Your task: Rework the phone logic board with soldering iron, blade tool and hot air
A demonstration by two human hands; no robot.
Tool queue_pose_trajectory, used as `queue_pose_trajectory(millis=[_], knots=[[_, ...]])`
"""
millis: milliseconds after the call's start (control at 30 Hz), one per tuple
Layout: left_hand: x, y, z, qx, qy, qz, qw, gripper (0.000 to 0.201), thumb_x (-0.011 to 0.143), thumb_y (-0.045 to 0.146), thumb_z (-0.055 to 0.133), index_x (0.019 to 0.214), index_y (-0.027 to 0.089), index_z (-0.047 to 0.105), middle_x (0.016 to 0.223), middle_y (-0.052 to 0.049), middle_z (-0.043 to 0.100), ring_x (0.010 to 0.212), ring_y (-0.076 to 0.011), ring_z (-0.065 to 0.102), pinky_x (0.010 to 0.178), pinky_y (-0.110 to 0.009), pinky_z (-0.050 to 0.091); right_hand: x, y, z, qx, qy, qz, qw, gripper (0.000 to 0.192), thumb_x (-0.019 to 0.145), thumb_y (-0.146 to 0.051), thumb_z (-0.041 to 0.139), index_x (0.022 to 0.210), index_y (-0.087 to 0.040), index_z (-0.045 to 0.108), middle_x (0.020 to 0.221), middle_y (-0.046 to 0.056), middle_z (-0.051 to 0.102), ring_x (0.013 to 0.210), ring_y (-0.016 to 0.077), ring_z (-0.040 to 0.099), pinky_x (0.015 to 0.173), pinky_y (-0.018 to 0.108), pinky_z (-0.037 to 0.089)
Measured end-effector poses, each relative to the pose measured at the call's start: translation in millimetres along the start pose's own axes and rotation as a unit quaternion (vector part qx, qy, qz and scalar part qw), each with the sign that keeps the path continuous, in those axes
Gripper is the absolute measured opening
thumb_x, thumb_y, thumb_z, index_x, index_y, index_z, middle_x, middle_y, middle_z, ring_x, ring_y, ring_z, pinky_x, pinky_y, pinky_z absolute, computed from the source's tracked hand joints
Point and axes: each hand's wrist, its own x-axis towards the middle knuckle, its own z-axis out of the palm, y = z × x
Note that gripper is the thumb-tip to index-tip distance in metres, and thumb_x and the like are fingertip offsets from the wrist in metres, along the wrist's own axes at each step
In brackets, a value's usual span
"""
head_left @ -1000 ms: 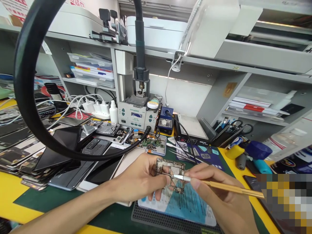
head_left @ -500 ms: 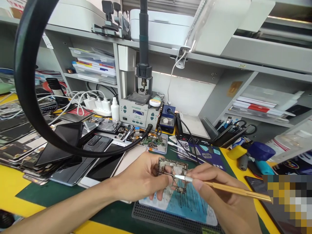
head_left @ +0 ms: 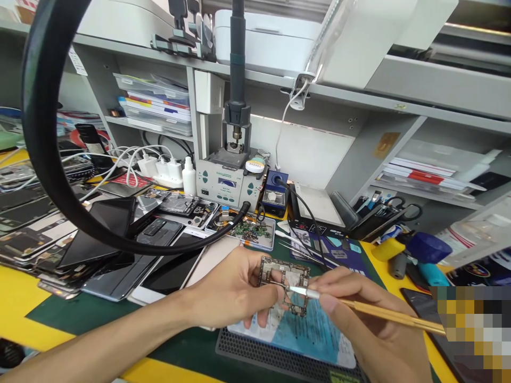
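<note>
Now a phone circuit board (head_left: 285,282) is worked with a fine blade above the table (head_left: 24,303)

The left hand (head_left: 235,290) pinches the board by its left edge, raised over a blue-printed card (head_left: 307,332); the right hand (head_left: 359,314) is closed around a gold-handled scalpel (head_left: 383,313), whose tip touches the board's middle. Over the last second both hands have barely shifted, suggesting careful scraping continues

Grey shelving (head_left: 359,154) backs a cluttered bench (head_left: 16,298), seemingly lamp-lit.
</note>
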Motion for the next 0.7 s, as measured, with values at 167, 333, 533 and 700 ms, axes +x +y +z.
queue_pose_trajectory(millis=[167,333,533,700], knots=[[-0.7,-0.1,0.3,0.002,0.002,-0.005,1.000,0.015,0.082,0.028,0.065,0.079,0.014,0.065,0.052,0.003,0.058,0.043,-0.0082,0.052,0.040,-0.016,0.044,-3.2,-5.4,5.5,0.020,0.015,0.032,0.999,0.013,0.087,-0.036,0.078,0.077,-0.029,0.076,0.086,0.001,0.073,0.088,0.0162,0.066,0.076,0.017,0.054],[-0.7,2.3,1.1,-0.007,-0.001,-0.004,1.000,0.013,0.081,0.027,0.065,0.077,0.015,0.064,0.052,0.003,0.058,0.042,-0.0074,0.051,0.039,-0.015,0.043,-3.9,-5.9,5.3,0.027,0.016,0.037,0.999,0.012,0.087,-0.035,0.078,0.077,-0.029,0.076,0.086,0.001,0.072,0.088,0.0159,0.067,0.077,0.017,0.054],[-1.4,4.2,2.1,-0.009,0.001,-0.001,1.000,0.011,0.079,0.025,0.066,0.076,0.015,0.062,0.051,0.004,0.057,0.041,-0.0070,0.050,0.038,-0.014,0.043,-1.1,-2.0,-1.4,-0.020,-0.019,-0.013,1.000,0.009,0.090,-0.029,0.075,0.081,-0.029,0.077,0.087,0.003,0.075,0.085,0.0170,0.070,0.073,0.017,0.058],[-1.3,4.3,2.0,-0.009,-0.001,0.005,1.000,0.011,0.080,0.024,0.066,0.075,0.015,0.062,0.051,0.004,0.057,0.042,-0.0070,0.050,0.038,-0.014,0.043,-2.5,-4.8,0.3,-0.027,0.007,0.018,0.999,0.012,0.087,-0.033,0.077,0.077,-0.027,0.076,0.087,0.005,0.075,0.086,0.0203,0.070,0.072,0.022,0.059]])
